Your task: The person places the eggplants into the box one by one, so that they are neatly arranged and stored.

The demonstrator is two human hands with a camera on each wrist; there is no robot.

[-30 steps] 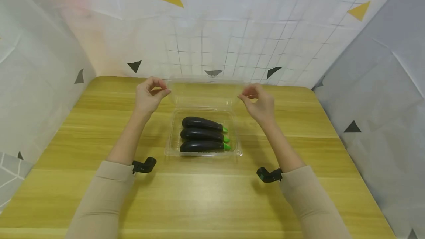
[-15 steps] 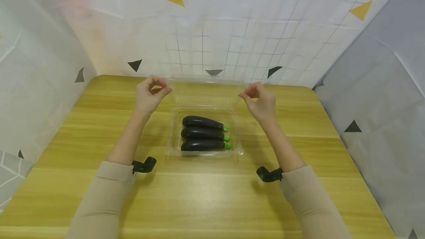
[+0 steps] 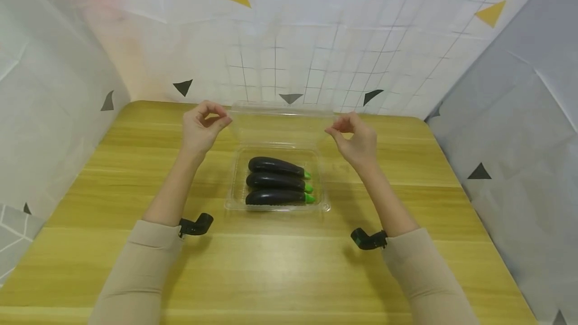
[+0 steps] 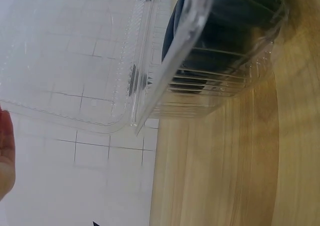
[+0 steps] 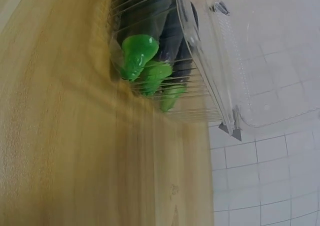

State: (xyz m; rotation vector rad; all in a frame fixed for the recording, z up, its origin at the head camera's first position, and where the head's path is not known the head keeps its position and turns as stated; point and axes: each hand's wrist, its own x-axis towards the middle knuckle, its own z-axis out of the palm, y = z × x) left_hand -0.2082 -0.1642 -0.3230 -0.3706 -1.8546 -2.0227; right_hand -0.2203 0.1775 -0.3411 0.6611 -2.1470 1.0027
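Observation:
A clear plastic clamshell container (image 3: pixel 319 202) sits on the wooden table with its hinged lid (image 3: pixel 282 128) raised at the back. Three dark eggplants (image 3: pixel 274 182) lie side by side in its base, green stem ends to the right. At the lid's left edge, my left hand (image 3: pixel 200 128) pinches the rim between thumb and fingers. My right hand (image 3: pixel 355 139) pinches the opposite edge in the same way. In the left wrist view, part of the left hand (image 4: pixel 6 156) shows at the lid's border. Green stem ends (image 5: pixel 139 56) show through the side wall in the right wrist view.
The wooden table (image 3: pixel 275 275) runs back to a white wall sheet (image 3: pixel 149 49) with grid lines and triangles. Grey-white sheets stand at both sides. A black wrist camera (image 3: pixel 196 224) sits at the left cuff, another camera (image 3: pixel 368 238) at the right.

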